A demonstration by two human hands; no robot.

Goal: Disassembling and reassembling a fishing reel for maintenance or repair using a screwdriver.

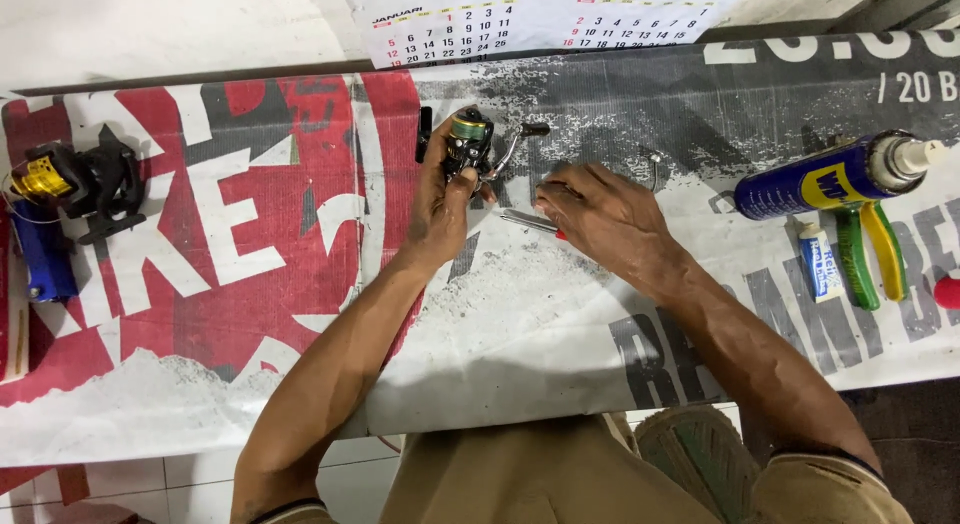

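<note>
My left hand [440,199] grips a small black and green fishing reel [468,139] held just above the printed banner sheet [250,234] that covers the work surface. The reel's crank arm and knob [530,131] stick out to the right. My right hand [600,219] rests palm down on the sheet beside it, fingers closed over a thin metal screwdriver [530,222] with a red handle end showing under the hand.
Another black reel with a yellow spool [75,184] and a blue object [42,259] lie at the far left. At right lie a blue spray can [835,179], a small white tube [818,264] and green-yellow handled pliers [872,249]. A calendar [530,19] hangs at the back.
</note>
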